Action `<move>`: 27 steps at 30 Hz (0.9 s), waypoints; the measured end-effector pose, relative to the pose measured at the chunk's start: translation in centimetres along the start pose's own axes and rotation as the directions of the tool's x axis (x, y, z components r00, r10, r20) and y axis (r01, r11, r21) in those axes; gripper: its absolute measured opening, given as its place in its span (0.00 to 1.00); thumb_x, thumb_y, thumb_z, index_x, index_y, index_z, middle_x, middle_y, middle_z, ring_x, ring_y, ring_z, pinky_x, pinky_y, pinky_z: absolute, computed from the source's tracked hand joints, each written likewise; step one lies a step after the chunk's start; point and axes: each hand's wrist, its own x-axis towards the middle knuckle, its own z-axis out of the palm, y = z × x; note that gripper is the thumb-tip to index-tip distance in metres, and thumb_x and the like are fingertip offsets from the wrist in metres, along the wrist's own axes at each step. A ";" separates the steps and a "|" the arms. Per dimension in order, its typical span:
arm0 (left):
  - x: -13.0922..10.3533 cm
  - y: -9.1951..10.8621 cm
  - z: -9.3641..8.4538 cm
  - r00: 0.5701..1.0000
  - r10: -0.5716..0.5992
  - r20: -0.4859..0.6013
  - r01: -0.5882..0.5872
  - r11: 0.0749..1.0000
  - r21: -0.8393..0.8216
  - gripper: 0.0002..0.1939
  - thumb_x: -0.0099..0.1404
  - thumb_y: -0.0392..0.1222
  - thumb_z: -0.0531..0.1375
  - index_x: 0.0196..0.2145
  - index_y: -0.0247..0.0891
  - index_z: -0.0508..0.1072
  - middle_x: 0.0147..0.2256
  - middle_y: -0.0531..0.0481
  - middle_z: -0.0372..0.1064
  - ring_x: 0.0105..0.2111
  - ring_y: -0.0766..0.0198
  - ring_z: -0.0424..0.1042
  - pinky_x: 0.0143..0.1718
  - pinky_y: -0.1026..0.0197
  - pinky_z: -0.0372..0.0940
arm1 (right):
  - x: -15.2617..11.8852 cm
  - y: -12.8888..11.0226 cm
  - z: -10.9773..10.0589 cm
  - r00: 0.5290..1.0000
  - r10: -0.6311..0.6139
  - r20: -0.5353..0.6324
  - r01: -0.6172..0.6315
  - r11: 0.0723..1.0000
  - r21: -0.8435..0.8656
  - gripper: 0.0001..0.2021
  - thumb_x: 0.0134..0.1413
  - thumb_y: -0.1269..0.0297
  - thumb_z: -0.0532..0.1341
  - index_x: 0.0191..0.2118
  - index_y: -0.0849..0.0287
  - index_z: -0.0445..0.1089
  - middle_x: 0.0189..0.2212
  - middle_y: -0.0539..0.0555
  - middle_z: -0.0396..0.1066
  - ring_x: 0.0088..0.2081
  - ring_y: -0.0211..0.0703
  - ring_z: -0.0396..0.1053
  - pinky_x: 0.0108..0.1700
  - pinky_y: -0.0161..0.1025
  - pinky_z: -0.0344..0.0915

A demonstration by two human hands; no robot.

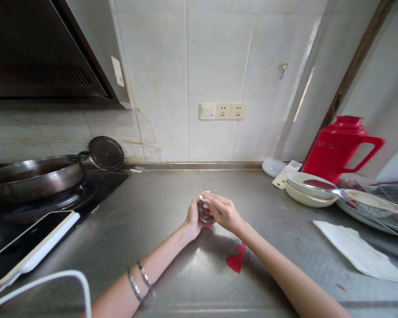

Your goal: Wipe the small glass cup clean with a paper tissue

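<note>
Both bare forearms (167, 248) are stretched forward and brought together over the middle of the brushed grey metal surface (159, 187); the left hand (193, 219) is cupped around the left side and underside of a small, brownish, glass-like object (206, 213), its grip clamped on it; the right hand (227, 214) is laid over from the right, back uppermost, fingers together, its grip closed on a thin white tissue-like piece (204, 194) that is pressed to the object's top; the object is held between both hands, largely hidden; two silver-coloured bracelets (133, 285) are worn on the left forearm, and one torn red patch (236, 260) is seen beside the right; at the right, one red flask with a handle (340, 150), two stacked pale bowls (305, 200) and one white paper napkin (358, 252) are set; at the left, one steel pan (49, 179), one black-screened phone (29, 243) and one dark round disc (106, 153), leaned against the pale tiled wall (159, 66), are seen; one switch (208, 111) and two sockets (230, 111) are mounted on the wall.
</note>
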 end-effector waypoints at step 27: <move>0.9 1.2 -1.2 0.996 -0.029 -0.078 0.010 0.973 -0.229 0.21 0.62 0.48 0.47 0.36 0.27 0.71 0.23 0.40 0.71 0.17 0.55 0.69 0.13 0.64 0.52 | -0.9 1.4 0.5 0.964 0.265 -0.013 -0.262 0.959 0.106 0.12 0.62 0.65 0.54 0.41 0.59 0.75 0.34 0.56 0.79 0.31 0.44 0.77 0.34 0.35 0.73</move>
